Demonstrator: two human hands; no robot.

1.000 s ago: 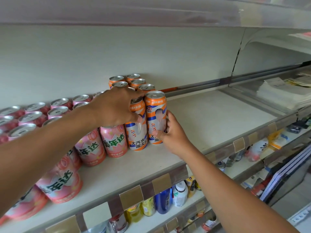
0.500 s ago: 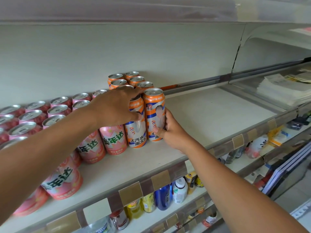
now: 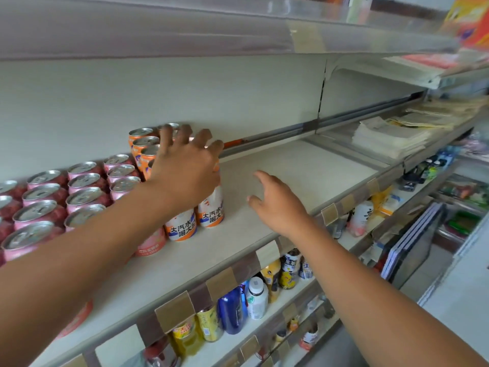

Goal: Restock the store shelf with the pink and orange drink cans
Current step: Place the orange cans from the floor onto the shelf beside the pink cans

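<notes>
1. Head view: our left hand (image 3: 185, 170) lies spread over the orange cans (image 3: 182, 226).
2. Our right hand (image 3: 280, 205), relaxed and empty, hovers beside them.
3. Pink cans (image 3: 84, 181) stand left of them on the shelf (image 3: 304, 168).

We are in a shop, facing a run of pale display shelving. The shelf (image 3: 291, 165) before us carries pink cans (image 3: 84, 198) packed in tidy rows toward its left end, with orange cans (image 3: 211, 215) of a single brand lined up just beside them. A rail of price-label holders (image 3: 267, 253) runs along its front edge. The lower shelf (image 3: 277, 304) is stocked with bottled drinks (image 3: 232, 309) behind the same kind of rail. Flat stacks of paper goods (image 3: 383, 136) lie toward the right end, and an upper shelf (image 3: 185, 30) hangs overhead.
</notes>
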